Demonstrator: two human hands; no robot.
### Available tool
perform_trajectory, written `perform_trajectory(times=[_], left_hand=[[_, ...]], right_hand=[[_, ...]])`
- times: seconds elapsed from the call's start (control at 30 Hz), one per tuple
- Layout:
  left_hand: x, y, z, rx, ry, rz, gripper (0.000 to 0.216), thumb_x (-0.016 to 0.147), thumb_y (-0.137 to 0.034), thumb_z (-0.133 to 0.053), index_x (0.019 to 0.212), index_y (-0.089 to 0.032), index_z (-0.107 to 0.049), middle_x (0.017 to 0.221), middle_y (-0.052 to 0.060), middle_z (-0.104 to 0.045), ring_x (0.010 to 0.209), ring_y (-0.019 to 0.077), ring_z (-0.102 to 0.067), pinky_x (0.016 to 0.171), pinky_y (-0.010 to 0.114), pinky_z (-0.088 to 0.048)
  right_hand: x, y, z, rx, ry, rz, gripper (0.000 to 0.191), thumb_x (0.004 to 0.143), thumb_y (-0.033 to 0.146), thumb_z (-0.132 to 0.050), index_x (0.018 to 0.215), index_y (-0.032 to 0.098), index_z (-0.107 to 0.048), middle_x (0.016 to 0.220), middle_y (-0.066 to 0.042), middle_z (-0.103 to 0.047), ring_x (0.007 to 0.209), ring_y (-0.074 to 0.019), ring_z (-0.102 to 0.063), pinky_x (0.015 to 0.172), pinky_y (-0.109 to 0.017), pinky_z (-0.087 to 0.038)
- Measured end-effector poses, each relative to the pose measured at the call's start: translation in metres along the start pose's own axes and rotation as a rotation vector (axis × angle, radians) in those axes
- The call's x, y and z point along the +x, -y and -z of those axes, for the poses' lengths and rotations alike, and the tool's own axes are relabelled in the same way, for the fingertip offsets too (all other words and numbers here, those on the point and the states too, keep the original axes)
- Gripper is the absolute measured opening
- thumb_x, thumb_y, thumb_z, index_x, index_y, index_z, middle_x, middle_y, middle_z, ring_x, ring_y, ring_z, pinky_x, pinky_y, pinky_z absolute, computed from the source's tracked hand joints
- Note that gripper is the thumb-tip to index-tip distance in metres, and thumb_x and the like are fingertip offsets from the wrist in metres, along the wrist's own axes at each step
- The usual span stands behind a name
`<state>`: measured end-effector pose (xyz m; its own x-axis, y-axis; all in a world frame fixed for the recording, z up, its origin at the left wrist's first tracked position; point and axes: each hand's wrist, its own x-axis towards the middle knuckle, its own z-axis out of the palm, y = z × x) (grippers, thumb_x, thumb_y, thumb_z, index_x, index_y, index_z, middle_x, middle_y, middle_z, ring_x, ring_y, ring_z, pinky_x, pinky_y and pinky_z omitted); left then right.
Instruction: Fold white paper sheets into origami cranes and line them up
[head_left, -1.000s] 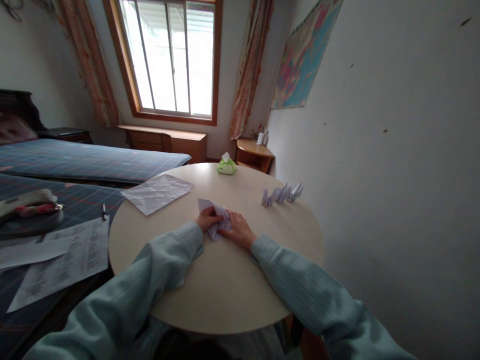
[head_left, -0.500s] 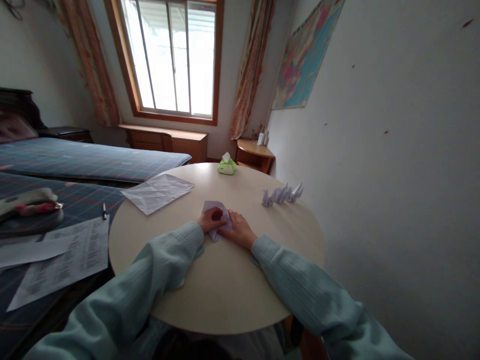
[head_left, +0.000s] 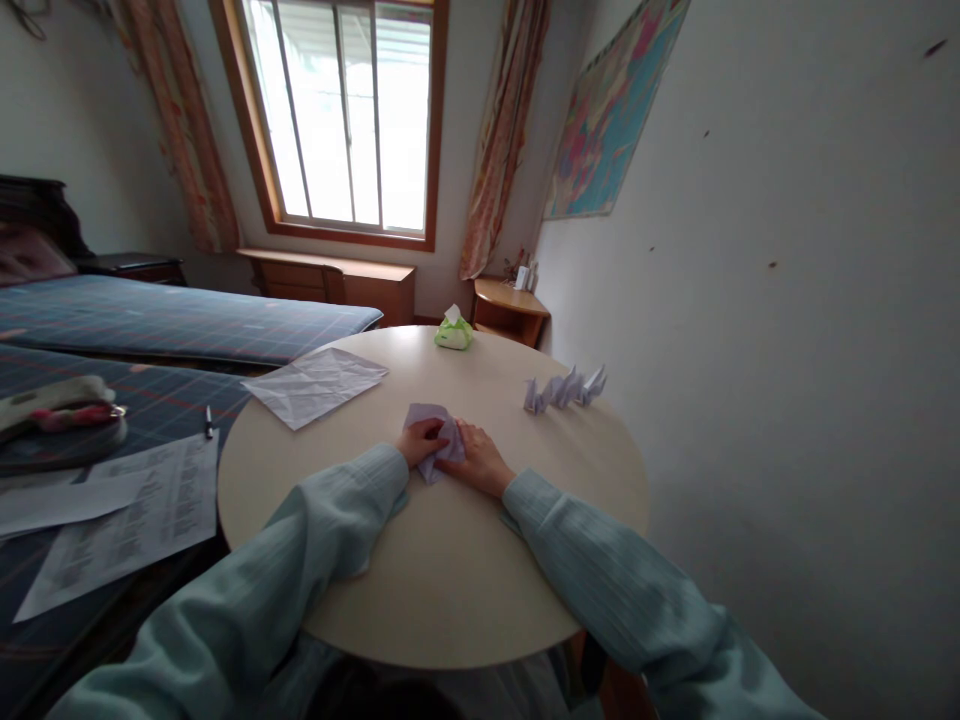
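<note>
Left hand (head_left: 420,440): pinching folded paper (head_left: 452,438)
Right hand (head_left: 484,460): grasping it too — perhaps against slipping
Origami birds (head_left: 559,388): near right edge of surface (head_left: 480,580) — probably leaving space

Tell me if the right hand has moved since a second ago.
No: against the green tissue pack, the right hand shows no clear shift, still on the paper.

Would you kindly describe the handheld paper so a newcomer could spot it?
Find the round cream tabletop. Near its middle, the left hand and right hand hold folded white paper. Unlike the creased white sheet and pointed white paper figures, it is held.
</note>
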<state>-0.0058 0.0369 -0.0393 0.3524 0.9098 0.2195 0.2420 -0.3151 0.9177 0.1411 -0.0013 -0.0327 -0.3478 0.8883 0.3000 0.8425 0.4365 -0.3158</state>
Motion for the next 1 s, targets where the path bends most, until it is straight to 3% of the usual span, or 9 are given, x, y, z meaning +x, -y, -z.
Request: perform_trajectory(times=[0.3, 0.7, 1.0], left_hand=[[-0.001, 0.0, 0.001, 0.368, -0.107, -0.08, 0.011, 0.054, -0.022, -0.06, 0.057, -0.015, -0.053, 0.053, -0.002, -0.049, 0.053, 0.012, -0.045, 0.053, 0.024, -0.037], [-0.003, -0.007, -0.001, 0.5, -0.08, -0.094, 0.01, 0.056, -0.02, -0.058, 0.052, -0.017, -0.049, 0.055, 0.0, -0.049, 0.057, 0.0144, -0.047, 0.057, 0.025, -0.037], [-0.006, -0.011, -0.002, 0.554, -0.063, -0.101, 0.013, 0.068, -0.023, -0.048, 0.068, -0.016, -0.058, 0.07, 0.005, -0.058, 0.073, 0.02, -0.053, 0.07, 0.029, -0.04]], right_hand=[[0.0, 0.002, 0.001, 0.025, 0.003, -0.006, 0.08, 0.062, 0.056, -0.05, 0.124, 0.01, -0.028, 0.121, -0.016, -0.04, 0.11, -0.0248, -0.036, 0.091, -0.038, -0.027], [0.0, -0.001, -0.001, 0.017, 0.01, 0.002, 0.078, 0.063, 0.054, -0.051, 0.123, 0.011, -0.028, 0.119, -0.015, -0.041, 0.109, -0.0246, -0.037, 0.09, -0.038, -0.027], [0.002, -0.001, 0.0, 0.043, 0.012, 0.031, 0.078, 0.06, 0.054, -0.054, 0.122, 0.014, -0.03, 0.119, -0.013, -0.041, 0.108, -0.0235, -0.038, 0.09, -0.037, -0.028]])
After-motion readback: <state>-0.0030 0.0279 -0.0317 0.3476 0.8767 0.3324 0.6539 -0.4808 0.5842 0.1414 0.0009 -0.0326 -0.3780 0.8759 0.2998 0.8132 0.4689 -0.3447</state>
